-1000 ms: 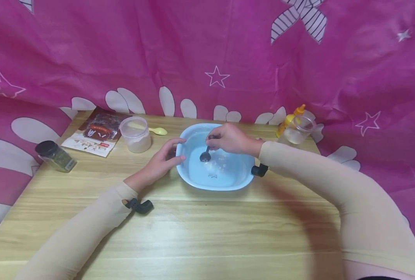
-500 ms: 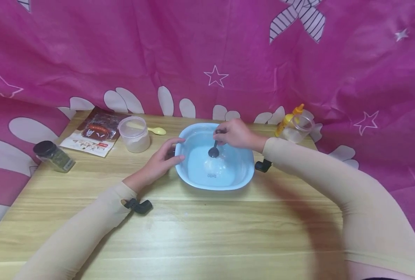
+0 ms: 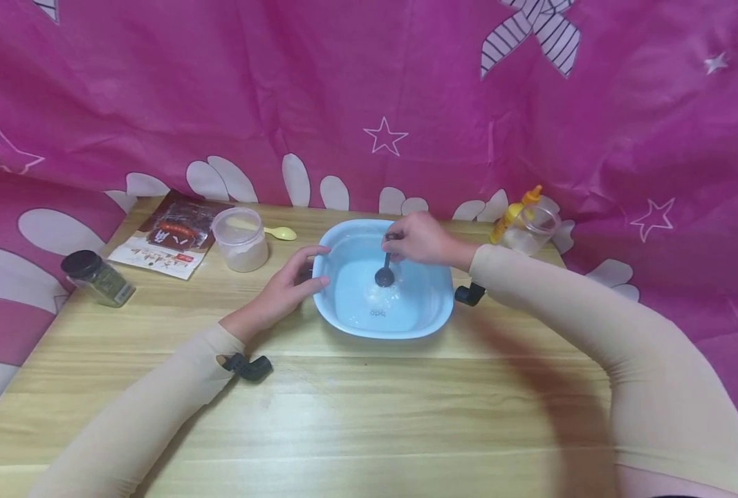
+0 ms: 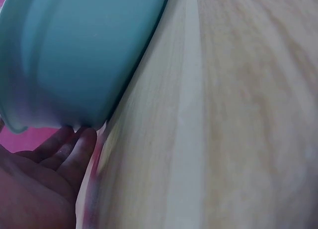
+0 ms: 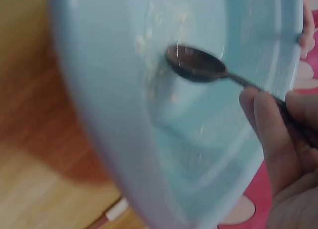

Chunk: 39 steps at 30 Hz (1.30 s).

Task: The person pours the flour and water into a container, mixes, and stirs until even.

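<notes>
A light blue plastic basin stands on the table, with whitish specks in the bottom in the right wrist view. My left hand holds its left side, thumb and index fingertip over the rim. In the left wrist view, other fingers of that hand reach the basin's outer wall. My right hand pinches the handle of a dark spoon above the inside of the basin. The spoon's bowl points down and left, close over the specks in the right wrist view.
Left of the basin stand a clear tub with whitish contents, a pale yellow spoon, a printed packet and a black-lidded jar lying tilted. At the back right are a yellow bottle and a clear cup. A pink curtain hangs behind.
My right hand has moved right and slightly up with the dark spoon, then the spoon's bowl has shifted slightly right and down. The left hand has stayed at the basin's rim.
</notes>
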Motion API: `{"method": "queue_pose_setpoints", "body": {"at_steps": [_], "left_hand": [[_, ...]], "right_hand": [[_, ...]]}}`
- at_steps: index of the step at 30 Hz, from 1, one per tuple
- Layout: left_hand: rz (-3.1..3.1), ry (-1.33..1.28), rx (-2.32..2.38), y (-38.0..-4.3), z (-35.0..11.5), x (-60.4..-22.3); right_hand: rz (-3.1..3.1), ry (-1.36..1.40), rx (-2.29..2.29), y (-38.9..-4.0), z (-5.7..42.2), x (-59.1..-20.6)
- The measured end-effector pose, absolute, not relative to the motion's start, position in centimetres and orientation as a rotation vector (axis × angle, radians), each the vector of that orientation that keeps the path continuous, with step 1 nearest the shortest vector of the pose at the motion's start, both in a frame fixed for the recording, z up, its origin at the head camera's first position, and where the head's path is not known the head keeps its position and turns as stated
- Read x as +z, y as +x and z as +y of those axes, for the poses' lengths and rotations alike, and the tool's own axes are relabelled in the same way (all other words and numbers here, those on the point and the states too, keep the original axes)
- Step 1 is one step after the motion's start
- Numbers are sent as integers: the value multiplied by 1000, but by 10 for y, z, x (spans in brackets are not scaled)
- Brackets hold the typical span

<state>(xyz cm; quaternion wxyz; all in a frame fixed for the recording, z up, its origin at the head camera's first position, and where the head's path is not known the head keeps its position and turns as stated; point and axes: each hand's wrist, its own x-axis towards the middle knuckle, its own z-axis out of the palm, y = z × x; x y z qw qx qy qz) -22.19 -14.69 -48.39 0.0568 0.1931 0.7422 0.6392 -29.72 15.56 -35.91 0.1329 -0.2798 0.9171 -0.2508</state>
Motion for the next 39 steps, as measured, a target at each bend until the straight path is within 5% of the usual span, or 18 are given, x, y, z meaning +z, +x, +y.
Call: {"method": "queue_pose_setpoints", "body": {"at_steps": [39], "left_hand": [[2212,588,1959,-224,-146,-487]], "right_hand": [[2485,-756,-805,-286,145,-362]]}}
